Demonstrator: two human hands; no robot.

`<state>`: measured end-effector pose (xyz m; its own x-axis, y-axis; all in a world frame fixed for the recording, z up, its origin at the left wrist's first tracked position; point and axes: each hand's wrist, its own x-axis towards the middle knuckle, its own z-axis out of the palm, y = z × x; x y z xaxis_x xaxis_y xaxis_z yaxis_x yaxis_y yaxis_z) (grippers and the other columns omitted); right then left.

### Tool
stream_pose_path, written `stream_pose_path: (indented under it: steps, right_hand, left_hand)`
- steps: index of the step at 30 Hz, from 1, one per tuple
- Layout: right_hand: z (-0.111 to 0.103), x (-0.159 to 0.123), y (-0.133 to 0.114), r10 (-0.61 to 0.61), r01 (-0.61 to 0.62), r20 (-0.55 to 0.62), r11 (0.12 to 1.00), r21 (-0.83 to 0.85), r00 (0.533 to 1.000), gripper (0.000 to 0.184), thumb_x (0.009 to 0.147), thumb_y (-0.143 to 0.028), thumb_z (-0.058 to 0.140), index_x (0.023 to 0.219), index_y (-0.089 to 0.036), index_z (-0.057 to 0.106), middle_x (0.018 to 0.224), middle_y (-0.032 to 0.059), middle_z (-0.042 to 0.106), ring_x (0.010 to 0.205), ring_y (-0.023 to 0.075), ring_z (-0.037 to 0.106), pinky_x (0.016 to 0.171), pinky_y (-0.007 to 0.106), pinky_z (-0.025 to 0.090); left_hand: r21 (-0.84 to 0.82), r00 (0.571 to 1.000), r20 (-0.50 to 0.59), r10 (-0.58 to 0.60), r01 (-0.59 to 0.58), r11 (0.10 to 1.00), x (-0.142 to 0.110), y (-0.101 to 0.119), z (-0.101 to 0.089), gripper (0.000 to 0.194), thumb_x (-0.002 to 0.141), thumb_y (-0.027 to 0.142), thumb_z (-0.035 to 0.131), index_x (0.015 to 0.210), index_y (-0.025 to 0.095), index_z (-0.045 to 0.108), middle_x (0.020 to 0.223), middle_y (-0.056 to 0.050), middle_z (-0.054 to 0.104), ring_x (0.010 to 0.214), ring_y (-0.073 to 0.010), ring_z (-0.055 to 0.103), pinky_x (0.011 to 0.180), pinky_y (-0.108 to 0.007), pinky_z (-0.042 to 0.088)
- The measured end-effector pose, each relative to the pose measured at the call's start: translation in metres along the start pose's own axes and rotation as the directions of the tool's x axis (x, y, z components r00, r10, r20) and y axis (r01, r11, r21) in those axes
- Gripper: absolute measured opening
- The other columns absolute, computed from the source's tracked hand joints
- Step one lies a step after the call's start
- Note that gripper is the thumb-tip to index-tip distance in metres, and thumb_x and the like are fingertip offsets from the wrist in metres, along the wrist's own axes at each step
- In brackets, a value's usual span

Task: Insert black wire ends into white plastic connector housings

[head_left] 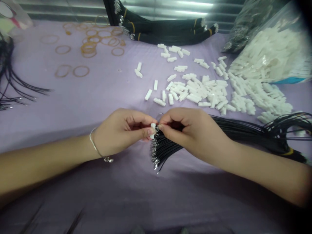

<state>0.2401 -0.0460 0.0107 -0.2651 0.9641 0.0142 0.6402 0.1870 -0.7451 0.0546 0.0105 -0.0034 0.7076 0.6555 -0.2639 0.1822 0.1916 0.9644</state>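
Note:
Between the thumb and fingers of my left hand [124,130] is a small white plastic connector housing [153,126], held upright. My right hand [187,125] pinches the end of a thin black wire against the housing's right side; how far the tip sits inside is hidden by my fingers. Under and beside my right hand lies a bundle of black wires [168,149], their silvery crimped ends fanned out below the housing. The bundle runs off to the right beneath my forearm.
Loose white housings [200,89] lie in a heap beyond my hands, beside an open plastic bag [268,55] of more. Rubber bands [89,48] are scattered at the back left. Tied black wire bundles [168,31] lie at the back; more wires [9,74] at far left.

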Motion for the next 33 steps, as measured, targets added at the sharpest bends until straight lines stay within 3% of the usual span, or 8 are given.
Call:
stream_pose_path:
  steps: [9, 15, 21, 25, 27, 29, 31, 33]
  right_hand:
    - [-0.003, 0.007, 0.005, 0.093, -0.103, 0.079, 0.986, 0.13, 0.992, 0.014, 0.087, -0.022, 0.055, 0.08, -0.016, 0.066, 0.069, -0.0015, 0.064, 0.061, 0.01, 0.055, 0.055, 0.022, 0.04]
    - [0.001, 0.0, 0.004, 0.003, -0.004, 0.013, 0.997, 0.074, 1.0, 0.013, 0.086, -0.015, 0.055, 0.078, -0.017, 0.065, 0.071, -0.0022, 0.062, 0.065, 0.0092, 0.054, 0.061, 0.021, 0.04]
    - [0.001, -0.001, 0.005, -0.015, 0.011, 0.046, 0.995, 0.095, 0.999, 0.012, 0.086, -0.016, 0.055, 0.081, -0.015, 0.065, 0.071, -0.002, 0.061, 0.064, 0.0085, 0.053, 0.06, 0.021, 0.04]
    - [-0.008, 0.004, 0.003, 0.0, -0.012, 0.096, 0.993, 0.12, 0.995, 0.013, 0.087, -0.019, 0.055, 0.082, -0.015, 0.067, 0.073, -0.0011, 0.062, 0.067, 0.0098, 0.055, 0.062, 0.022, 0.04]
    - [-0.014, 0.005, 0.002, 0.022, -0.051, 0.146, 0.979, 0.198, 0.989, 0.014, 0.087, -0.022, 0.055, 0.083, -0.015, 0.066, 0.076, -0.0001, 0.064, 0.07, 0.0107, 0.057, 0.065, 0.023, 0.042]
    - [-0.019, 0.007, 0.003, 0.045, -0.112, 0.219, 0.947, 0.302, 0.975, 0.015, 0.086, -0.027, 0.057, 0.084, -0.014, 0.066, 0.078, 0.0007, 0.065, 0.071, 0.0111, 0.058, 0.067, 0.024, 0.044]
    - [-0.023, 0.007, 0.004, 0.038, -0.151, 0.291, 0.915, 0.375, 0.956, 0.016, 0.085, -0.029, 0.059, 0.084, -0.014, 0.065, 0.077, 0.0006, 0.065, 0.07, 0.0108, 0.058, 0.067, 0.025, 0.045]
    - [-0.027, 0.006, 0.003, 0.01, -0.136, 0.32, 0.917, 0.375, 0.947, 0.015, 0.085, -0.028, 0.058, 0.084, -0.014, 0.064, 0.075, 0.0001, 0.064, 0.068, 0.0106, 0.058, 0.066, 0.025, 0.045]
  left_hand:
    - [-0.053, 0.996, -0.093, 0.008, -0.013, 0.999, 0.004, 0.001, -0.005, 0.008, 0.075, 0.013, 0.073, 0.081, 0.017, 0.077, 0.068, 0.0, 0.075, 0.06, -0.0096, 0.066, 0.059, -0.015, 0.054]
    - [-0.034, 0.994, -0.113, -0.008, 0.004, 0.999, 0.002, 0.001, -0.003, 0.003, 0.072, 0.013, 0.075, 0.073, 0.016, 0.076, 0.066, 0.0, 0.075, 0.06, -0.0091, 0.067, 0.06, -0.013, 0.054]
    - [0.021, 0.995, -0.094, 0.024, -0.022, 1.0, 0.002, 0.0, -0.003, 0.006, 0.073, 0.009, 0.072, 0.072, 0.015, 0.073, 0.064, 0.001, 0.073, 0.059, -0.0089, 0.066, 0.057, -0.014, 0.053]
    - [0.137, 0.973, -0.064, 0.221, -0.211, 0.968, -0.002, -0.003, -0.004, 0.008, 0.079, 0.013, 0.067, 0.085, 0.015, 0.071, 0.072, -0.001, 0.073, 0.065, -0.0109, 0.067, 0.062, -0.017, 0.054]
    - [0.315, 0.903, 0.049, 0.427, -0.419, 0.852, -0.006, -0.003, -0.006, 0.017, 0.082, 0.011, 0.062, 0.095, 0.017, 0.071, 0.082, -0.003, 0.074, 0.072, -0.0115, 0.067, 0.067, -0.018, 0.054]
    - [0.51, 0.79, 0.202, 0.579, -0.59, 0.626, -0.011, -0.002, -0.007, 0.024, 0.083, 0.008, 0.059, 0.101, 0.021, 0.07, 0.092, -0.005, 0.073, 0.079, -0.0117, 0.067, 0.074, -0.018, 0.052]
    - [0.644, 0.697, 0.31, 0.647, -0.655, 0.396, -0.016, 0.001, -0.007, 0.026, 0.085, 0.008, 0.058, 0.103, 0.022, 0.07, 0.095, -0.005, 0.072, 0.081, -0.0119, 0.066, 0.078, -0.018, 0.051]
    - [0.722, 0.654, 0.33, 0.681, -0.64, 0.264, -0.017, 0.005, -0.005, 0.021, 0.086, 0.013, 0.059, 0.103, 0.022, 0.069, 0.096, -0.006, 0.07, 0.083, -0.0137, 0.065, 0.078, -0.02, 0.051]
